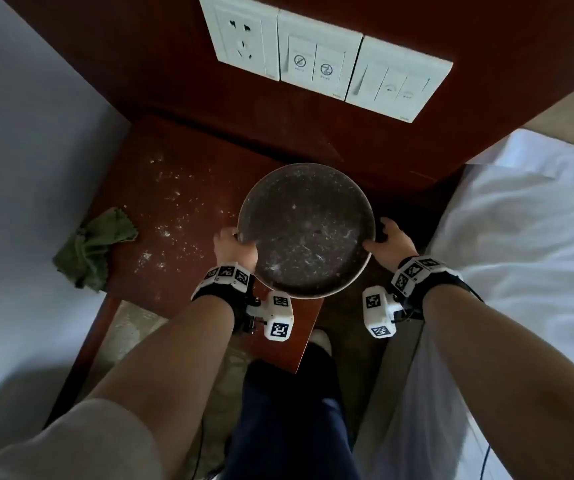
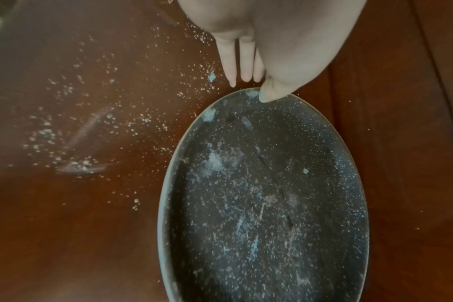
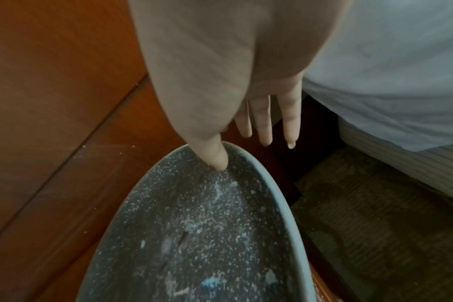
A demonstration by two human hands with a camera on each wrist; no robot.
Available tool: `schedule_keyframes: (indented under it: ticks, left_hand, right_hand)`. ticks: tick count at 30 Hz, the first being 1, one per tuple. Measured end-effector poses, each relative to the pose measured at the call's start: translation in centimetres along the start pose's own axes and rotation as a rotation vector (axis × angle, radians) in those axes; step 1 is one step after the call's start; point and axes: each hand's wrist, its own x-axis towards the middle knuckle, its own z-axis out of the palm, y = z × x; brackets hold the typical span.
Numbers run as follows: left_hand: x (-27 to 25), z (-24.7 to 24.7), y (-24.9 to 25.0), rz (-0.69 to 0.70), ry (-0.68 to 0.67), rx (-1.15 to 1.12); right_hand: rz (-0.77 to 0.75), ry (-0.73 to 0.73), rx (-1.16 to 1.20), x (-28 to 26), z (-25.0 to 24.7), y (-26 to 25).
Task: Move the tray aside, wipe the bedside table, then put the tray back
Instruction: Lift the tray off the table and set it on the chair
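Note:
A round dark tray [image 1: 306, 230] with a pale rim, dusted with white specks, is held between both hands over the right part of the red-brown bedside table [image 1: 181, 157]. Its right rim overhangs the gap beside the bed. My left hand [image 1: 233, 244] pinches the left rim, with the thumb [image 2: 269, 92] on top and the fingers below the edge. On the right rim my right hand [image 1: 382, 240] has its thumb [image 3: 217, 157] inside the tray [image 3: 194, 235] and its fingers [image 3: 264, 122] reaching under. White crumbs [image 1: 171, 216] lie scattered on the table's left half.
A crumpled green cloth [image 1: 95, 247] hangs over the table's left front corner, against the left bed [image 1: 19, 168]. A bed with white sheets [image 1: 527, 220] stands close on the right. Sockets and switches [image 1: 320, 60] sit on the wooden back panel. Carpet [image 3: 375, 224] shows below.

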Motion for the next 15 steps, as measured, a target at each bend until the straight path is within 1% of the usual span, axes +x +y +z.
schedule_keyframes:
  ticks: [3, 6, 8, 12, 15]
  left_hand:
    - [1.0, 0.5, -0.1, -0.021, 0.044, 0.042]
    - [1.9, 1.2, -0.8, -0.024, 0.072, 0.040]
    - [2.2, 1.4, -0.9, -0.005, 0.090, 0.067]
    - [2.7, 1.5, -0.8, -0.010, 0.062, 0.060]
    - [3.0, 1.6, -0.8, -0.027, 0.045, 0.026]
  right_hand:
    - [0.021, -0.043, 0.041, 1.0, 0.4, -0.3]
    - [0.064, -0.111, 0.200, 1.7, 1.0, -0.3]
    - [0.099, -0.121, 0.266, 2.1, 1.1, -0.3]
    - [0.159, -0.138, 0.369, 2.6, 1.0, -0.3]
    - [0.162, -0.158, 0.358, 2.5, 0.8, -0.6]
